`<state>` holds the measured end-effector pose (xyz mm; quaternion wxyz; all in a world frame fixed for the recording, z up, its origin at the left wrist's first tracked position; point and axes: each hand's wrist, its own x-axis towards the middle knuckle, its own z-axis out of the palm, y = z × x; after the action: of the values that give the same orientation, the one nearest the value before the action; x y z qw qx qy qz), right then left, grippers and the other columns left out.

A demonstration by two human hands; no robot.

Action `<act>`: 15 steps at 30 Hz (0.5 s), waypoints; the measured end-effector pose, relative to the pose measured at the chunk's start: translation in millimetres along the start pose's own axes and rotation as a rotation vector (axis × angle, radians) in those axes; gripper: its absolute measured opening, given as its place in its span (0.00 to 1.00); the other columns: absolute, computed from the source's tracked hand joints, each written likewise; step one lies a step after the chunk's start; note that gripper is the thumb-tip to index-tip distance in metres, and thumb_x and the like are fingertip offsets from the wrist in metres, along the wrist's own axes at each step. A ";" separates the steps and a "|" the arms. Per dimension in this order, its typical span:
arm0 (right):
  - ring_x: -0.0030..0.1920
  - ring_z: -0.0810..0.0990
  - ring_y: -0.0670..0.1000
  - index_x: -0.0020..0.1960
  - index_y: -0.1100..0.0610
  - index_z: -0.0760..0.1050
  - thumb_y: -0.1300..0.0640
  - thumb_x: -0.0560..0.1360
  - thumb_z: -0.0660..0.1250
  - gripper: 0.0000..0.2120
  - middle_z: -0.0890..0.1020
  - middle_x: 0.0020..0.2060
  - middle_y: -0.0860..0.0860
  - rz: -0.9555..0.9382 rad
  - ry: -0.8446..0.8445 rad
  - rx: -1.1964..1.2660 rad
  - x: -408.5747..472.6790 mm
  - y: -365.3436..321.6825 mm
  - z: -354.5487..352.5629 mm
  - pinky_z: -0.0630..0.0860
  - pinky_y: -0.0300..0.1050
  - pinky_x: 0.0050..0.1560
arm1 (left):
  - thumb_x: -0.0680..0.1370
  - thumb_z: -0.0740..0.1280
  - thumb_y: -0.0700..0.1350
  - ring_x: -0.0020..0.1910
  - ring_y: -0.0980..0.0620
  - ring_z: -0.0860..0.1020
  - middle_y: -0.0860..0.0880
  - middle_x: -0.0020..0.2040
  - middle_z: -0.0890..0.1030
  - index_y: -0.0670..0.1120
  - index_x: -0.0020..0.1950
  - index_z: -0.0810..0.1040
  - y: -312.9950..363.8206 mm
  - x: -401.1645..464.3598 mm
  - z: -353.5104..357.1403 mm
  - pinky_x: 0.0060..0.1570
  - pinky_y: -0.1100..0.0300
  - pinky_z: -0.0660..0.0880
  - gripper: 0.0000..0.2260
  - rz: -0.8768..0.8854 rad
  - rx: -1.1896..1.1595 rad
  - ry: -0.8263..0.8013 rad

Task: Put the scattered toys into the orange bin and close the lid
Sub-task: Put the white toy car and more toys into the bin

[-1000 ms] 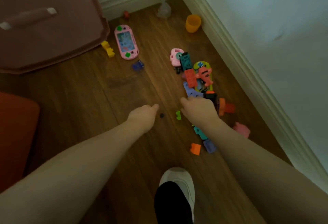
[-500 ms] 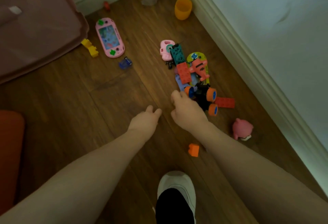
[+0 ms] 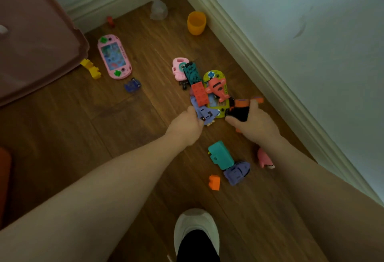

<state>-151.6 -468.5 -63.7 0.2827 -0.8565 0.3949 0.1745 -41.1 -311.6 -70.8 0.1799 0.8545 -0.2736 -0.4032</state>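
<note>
A pile of toys lies on the wood floor by the right wall: a pink camera toy (image 3: 178, 68), a red brick (image 3: 200, 93), a green handheld game (image 3: 216, 97) and a red plane (image 3: 217, 88). My left hand (image 3: 186, 125) grips a purple plane toy (image 3: 204, 113) at the pile's near edge. My right hand (image 3: 254, 124) holds a black toy car with orange wheels (image 3: 239, 110). Nearer my foot lie a teal block (image 3: 220, 154), a purple car (image 3: 236, 172), an orange brick (image 3: 214, 182) and a pink pig (image 3: 265, 159). The orange bin's edge (image 3: 4, 178) shows at far left.
A pink handheld game (image 3: 114, 57), yellow bricks (image 3: 91, 68) and a small blue car (image 3: 132, 85) lie beside a brown lid (image 3: 37, 43) at upper left. An orange cup (image 3: 196, 22) and a clear plastic piece (image 3: 159, 9) sit in the corner. My white shoe (image 3: 196, 228) is below.
Both hands moved forward to the pile. My right hand took hold of the black car and my left gripped the purple plane. The teal block and purple car came into view.
</note>
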 end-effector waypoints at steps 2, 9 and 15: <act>0.54 0.75 0.60 0.63 0.57 0.61 0.38 0.69 0.68 0.33 0.76 0.53 0.59 0.002 -0.016 -0.125 1.5 -0.5 2.1 0.75 0.52 0.45 | 0.80 0.58 0.53 0.51 0.38 0.75 0.36 0.54 0.74 0.36 0.60 0.65 9.6 13.6 6.2 0.40 0.53 0.68 0.20 -0.121 0.018 0.032; 0.49 0.76 0.59 0.53 0.56 0.73 0.44 0.73 0.65 0.16 0.78 0.47 0.58 0.000 0.113 0.001 14.5 -2.8 -0.1 0.75 0.54 0.45 | 0.77 0.64 0.54 0.49 0.40 0.77 0.35 0.51 0.78 0.35 0.61 0.73 19.4 42.9 23.0 0.37 0.51 0.72 0.24 -0.323 -0.068 -0.076; 0.41 0.78 0.44 0.46 0.50 0.77 0.54 0.74 0.65 0.03 0.79 0.41 0.46 -0.048 0.137 0.538 -0.5 -16.5 3.7 0.71 0.34 0.32 | 0.77 0.65 0.51 0.31 0.50 0.67 0.43 0.32 0.68 0.43 0.38 0.71 -7.1 18.5 12.3 0.29 0.59 0.62 0.14 -0.285 -0.464 -0.060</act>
<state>-139.4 -457.2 -60.7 0.4767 -0.7695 0.4250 -0.0015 -38.8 -318.4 -93.0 0.3039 0.8080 -0.0562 -0.5016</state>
